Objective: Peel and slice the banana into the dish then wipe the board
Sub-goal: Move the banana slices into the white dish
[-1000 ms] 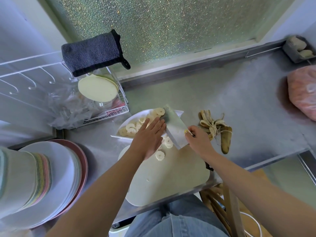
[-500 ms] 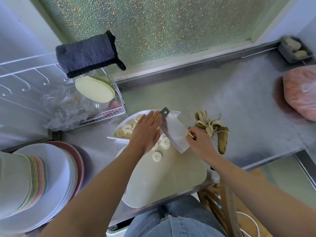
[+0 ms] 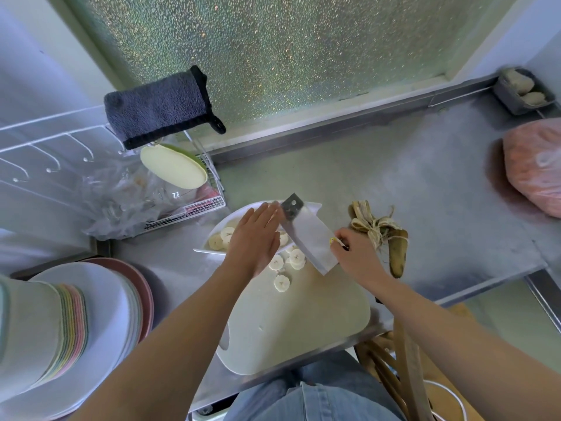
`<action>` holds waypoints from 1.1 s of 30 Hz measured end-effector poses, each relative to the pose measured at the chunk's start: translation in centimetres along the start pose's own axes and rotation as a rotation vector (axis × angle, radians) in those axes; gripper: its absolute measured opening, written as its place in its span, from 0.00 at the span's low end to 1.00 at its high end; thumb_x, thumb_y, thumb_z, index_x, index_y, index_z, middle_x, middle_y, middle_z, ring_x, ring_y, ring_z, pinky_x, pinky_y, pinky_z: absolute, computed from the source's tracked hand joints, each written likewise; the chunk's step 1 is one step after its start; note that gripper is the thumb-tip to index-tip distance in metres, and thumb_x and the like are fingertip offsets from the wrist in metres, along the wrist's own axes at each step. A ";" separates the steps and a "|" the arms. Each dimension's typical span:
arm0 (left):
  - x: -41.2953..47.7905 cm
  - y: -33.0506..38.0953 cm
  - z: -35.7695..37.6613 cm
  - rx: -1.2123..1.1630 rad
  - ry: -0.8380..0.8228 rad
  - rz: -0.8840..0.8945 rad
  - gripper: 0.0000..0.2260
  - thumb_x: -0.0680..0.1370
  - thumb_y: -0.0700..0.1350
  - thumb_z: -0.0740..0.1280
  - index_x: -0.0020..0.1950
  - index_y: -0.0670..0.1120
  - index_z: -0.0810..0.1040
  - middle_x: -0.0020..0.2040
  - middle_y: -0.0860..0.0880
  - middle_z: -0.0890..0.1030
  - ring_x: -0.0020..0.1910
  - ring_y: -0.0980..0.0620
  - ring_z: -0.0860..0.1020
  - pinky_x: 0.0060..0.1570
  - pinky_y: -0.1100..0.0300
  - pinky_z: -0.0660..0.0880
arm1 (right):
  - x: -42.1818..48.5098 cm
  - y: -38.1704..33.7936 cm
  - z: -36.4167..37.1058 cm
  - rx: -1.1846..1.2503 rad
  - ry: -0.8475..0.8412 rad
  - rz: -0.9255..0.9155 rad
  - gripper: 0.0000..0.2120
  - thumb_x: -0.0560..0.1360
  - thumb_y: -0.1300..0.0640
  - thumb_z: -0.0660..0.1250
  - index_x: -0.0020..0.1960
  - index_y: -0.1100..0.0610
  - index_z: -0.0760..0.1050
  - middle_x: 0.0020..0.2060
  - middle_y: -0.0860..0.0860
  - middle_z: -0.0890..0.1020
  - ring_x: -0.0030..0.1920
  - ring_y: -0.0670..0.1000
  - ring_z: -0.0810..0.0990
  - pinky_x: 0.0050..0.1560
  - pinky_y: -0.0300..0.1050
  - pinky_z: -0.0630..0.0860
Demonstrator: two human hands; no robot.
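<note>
Banana slices on board and in dish | left hand flat, fingers straight, beside cleaver blade | right hand grips its handle | print on plastic bag illegible

Both bare forearms reach forward. The left hand is flat, fingers straight and together. The right hand curls round the handle of a knife.

Right hand grips cleaver — left hand flat beside it.
</note>
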State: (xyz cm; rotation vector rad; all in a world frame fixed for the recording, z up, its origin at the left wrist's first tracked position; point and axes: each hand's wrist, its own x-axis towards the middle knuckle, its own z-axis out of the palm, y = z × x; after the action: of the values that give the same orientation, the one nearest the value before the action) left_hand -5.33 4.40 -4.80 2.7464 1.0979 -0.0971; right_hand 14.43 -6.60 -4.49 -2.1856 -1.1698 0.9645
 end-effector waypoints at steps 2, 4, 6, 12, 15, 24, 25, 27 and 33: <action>0.2 0.4 0.2 0.043 -0.091 0.006 0.24 0.82 0.50 0.48 0.77 0.42 0.59 0.78 0.45 0.59 0.77 0.45 0.58 0.75 0.48 0.55 | 0.0 -0.1 0.3 0.023 0.010 -0.002 0.09 0.76 0.59 0.61 0.40 0.63 0.70 0.31 0.52 0.69 0.32 0.49 0.67 0.36 0.46 0.65; -0.2 0.1 0.5 0.079 -0.158 -0.036 0.24 0.84 0.51 0.47 0.78 0.44 0.54 0.79 0.48 0.53 0.78 0.47 0.49 0.76 0.50 0.47 | -0.1 -0.3 0.1 0.069 0.045 -0.002 0.09 0.77 0.59 0.61 0.41 0.64 0.69 0.31 0.53 0.69 0.32 0.49 0.65 0.35 0.44 0.63; -1.0 -0.5 0.4 0.125 -0.157 -0.062 0.23 0.84 0.50 0.48 0.78 0.44 0.54 0.79 0.48 0.53 0.78 0.47 0.48 0.76 0.51 0.45 | -0.3 -0.3 -0.2 0.090 0.090 -0.008 0.09 0.77 0.60 0.60 0.41 0.65 0.69 0.31 0.53 0.68 0.31 0.49 0.64 0.33 0.43 0.60; -2.7 -0.5 0.5 0.070 -0.165 -0.084 0.24 0.84 0.50 0.49 0.78 0.44 0.54 0.79 0.48 0.51 0.78 0.46 0.47 0.75 0.51 0.44 | -0.5 -0.5 0.7 0.068 0.054 -0.051 0.13 0.77 0.60 0.60 0.35 0.55 0.63 0.29 0.49 0.65 0.30 0.47 0.62 0.33 0.42 0.59; -4.1 -0.4 0.9 0.101 -0.126 -0.070 0.25 0.80 0.48 0.60 0.76 0.42 0.62 0.78 0.45 0.58 0.77 0.43 0.55 0.74 0.47 0.53 | -0.8 -0.7 1.4 0.043 0.063 -0.056 0.14 0.77 0.59 0.60 0.34 0.53 0.61 0.29 0.48 0.65 0.30 0.47 0.62 0.32 0.41 0.59; -9.1 -0.3 3.0 0.186 -0.126 -0.186 0.27 0.80 0.47 0.59 0.77 0.44 0.58 0.79 0.45 0.55 0.78 0.44 0.51 0.76 0.47 0.50 | -2.5 0.2 2.8 0.092 0.066 0.007 0.12 0.78 0.57 0.59 0.37 0.60 0.67 0.31 0.53 0.69 0.32 0.49 0.66 0.35 0.45 0.62; -9.5 -0.2 3.1 0.195 -0.157 -0.200 0.25 0.81 0.46 0.54 0.78 0.44 0.55 0.79 0.46 0.51 0.78 0.45 0.47 0.76 0.47 0.45 | -2.9 0.4 2.9 0.104 0.071 0.024 0.12 0.78 0.57 0.59 0.39 0.62 0.68 0.32 0.53 0.69 0.33 0.50 0.67 0.35 0.46 0.62; -10.3 0.0 3.4 0.198 -0.145 -0.209 0.23 0.82 0.45 0.51 0.78 0.45 0.56 0.79 0.48 0.51 0.78 0.46 0.44 0.76 0.47 0.42 | -3.9 0.8 3.1 0.122 0.094 0.039 0.11 0.79 0.56 0.58 0.43 0.63 0.71 0.34 0.55 0.72 0.35 0.51 0.69 0.35 0.46 0.63; -12.5 1.4 3.5 -0.060 0.030 -0.377 0.19 0.80 0.45 0.56 0.72 0.47 0.69 0.71 0.49 0.71 0.75 0.47 0.61 0.74 0.53 0.53 | -7.3 1.9 3.1 0.142 0.291 0.088 0.08 0.81 0.57 0.56 0.48 0.60 0.70 0.36 0.52 0.73 0.37 0.51 0.70 0.35 0.45 0.64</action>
State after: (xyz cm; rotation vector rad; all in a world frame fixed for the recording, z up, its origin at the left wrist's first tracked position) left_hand -13.47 -5.72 -6.40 2.4637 1.5859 -0.0718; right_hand 10.14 -13.52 -5.15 -2.1875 -0.8517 0.7087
